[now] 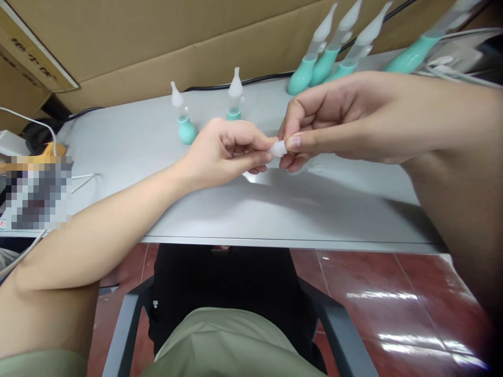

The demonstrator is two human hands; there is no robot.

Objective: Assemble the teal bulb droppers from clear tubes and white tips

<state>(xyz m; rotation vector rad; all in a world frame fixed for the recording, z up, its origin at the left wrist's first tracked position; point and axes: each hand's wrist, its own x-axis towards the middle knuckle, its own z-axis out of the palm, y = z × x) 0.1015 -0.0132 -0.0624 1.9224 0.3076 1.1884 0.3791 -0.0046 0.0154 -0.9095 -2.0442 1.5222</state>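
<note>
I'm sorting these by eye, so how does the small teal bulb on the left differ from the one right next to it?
The left teal bulb shows whole, its round base in plain view; the middle teal bulb has its base hidden behind the left hand. The left one leans slightly, the middle one stands straighter. Both stand on the grey table, have a teal base with a translucent white tip, and neither is held.

Bare forearms, pale green short sleeve (39, 364), pale green trousers (231, 343).

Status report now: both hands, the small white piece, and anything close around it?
Left hand and right hand both pinch the small white piece above the grey table. Teal droppers stand behind, apart. Nothing blocks.
</note>
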